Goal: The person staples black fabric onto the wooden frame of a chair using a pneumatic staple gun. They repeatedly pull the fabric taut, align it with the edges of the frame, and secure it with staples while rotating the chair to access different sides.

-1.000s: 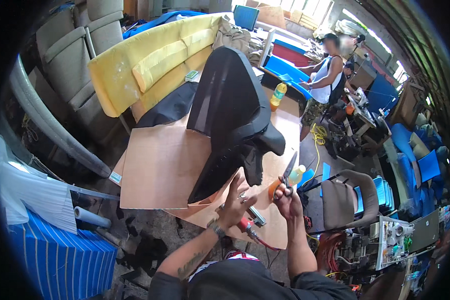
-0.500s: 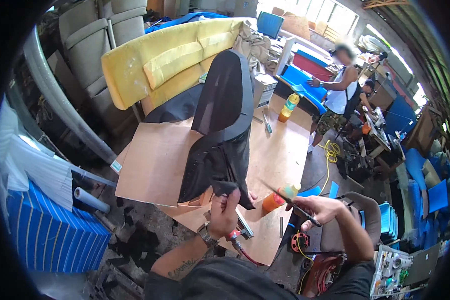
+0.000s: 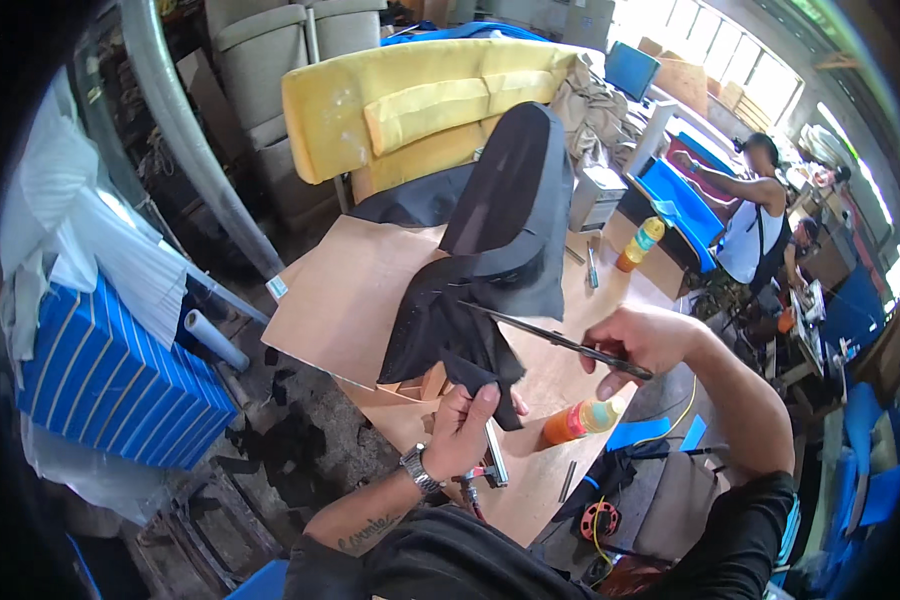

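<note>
A tall black upholstered piece [image 3: 505, 190] with a curved top stands on the worktable [image 3: 545, 375]. Loose black fabric [image 3: 470, 372] hangs off its near end, over bare wooden framing [image 3: 432, 382]. My left hand [image 3: 460, 425] is closed, pinching the edge of that fabric between thumb and fingers. In my right hand [image 3: 630, 345] is a pair of long dark scissors [image 3: 540, 332], the blades pointing left over the fabric. Whether the blades touch the cloth I cannot tell. Beside my left wrist lies a staple gun [image 3: 496, 462] with a red hose, partly hidden by the hand.
Two bottles of orange liquid, one near [image 3: 575, 422] and one far [image 3: 640, 245], stand on the table. A thin board [image 3: 350, 290] juts out left. Yellow foam backrest [image 3: 330, 120] stands behind; blue stacked panels [image 3: 120, 370] are left. A person [image 3: 755, 215] works at the back right.
My right hand has brought the scissors up and left, over the black fabric. My left hand still grips the fabric edge. The view has shifted, so the scene sits further right.
</note>
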A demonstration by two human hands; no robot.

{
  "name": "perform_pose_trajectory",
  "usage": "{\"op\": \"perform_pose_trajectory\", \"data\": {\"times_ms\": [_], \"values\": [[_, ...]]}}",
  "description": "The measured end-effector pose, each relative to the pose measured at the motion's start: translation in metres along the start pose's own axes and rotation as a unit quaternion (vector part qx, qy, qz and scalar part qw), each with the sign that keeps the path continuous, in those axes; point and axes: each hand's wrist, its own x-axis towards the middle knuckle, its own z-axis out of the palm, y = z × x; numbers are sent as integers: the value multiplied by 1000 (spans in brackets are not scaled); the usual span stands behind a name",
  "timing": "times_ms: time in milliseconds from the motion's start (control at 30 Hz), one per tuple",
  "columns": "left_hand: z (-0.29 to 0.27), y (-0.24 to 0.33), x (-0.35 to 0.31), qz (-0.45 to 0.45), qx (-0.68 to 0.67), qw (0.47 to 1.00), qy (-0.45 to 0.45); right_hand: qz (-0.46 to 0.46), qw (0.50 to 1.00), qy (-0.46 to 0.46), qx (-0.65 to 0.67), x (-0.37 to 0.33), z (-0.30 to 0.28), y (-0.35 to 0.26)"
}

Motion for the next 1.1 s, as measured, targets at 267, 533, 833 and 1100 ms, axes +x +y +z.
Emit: {"op": "perform_pose_trajectory", "data": {"times_ms": [267, 533, 833, 1100], "values": [[7, 21, -8, -44, -45, 996, -60, 55, 992, -106, -43, 3, -39, -42], [-4, 15, 0, 38, -19, 986, -159, 272, 925, -208, -164, 42, -98, -152], [-23, 39, -1, 102, -57, 975, -192, 427, 800, -287, -308, 104, -104, -247], [-25, 45, 1, 132, -114, 959, -225, 559, 727, -295, -268, 151, -97, -265]]}}
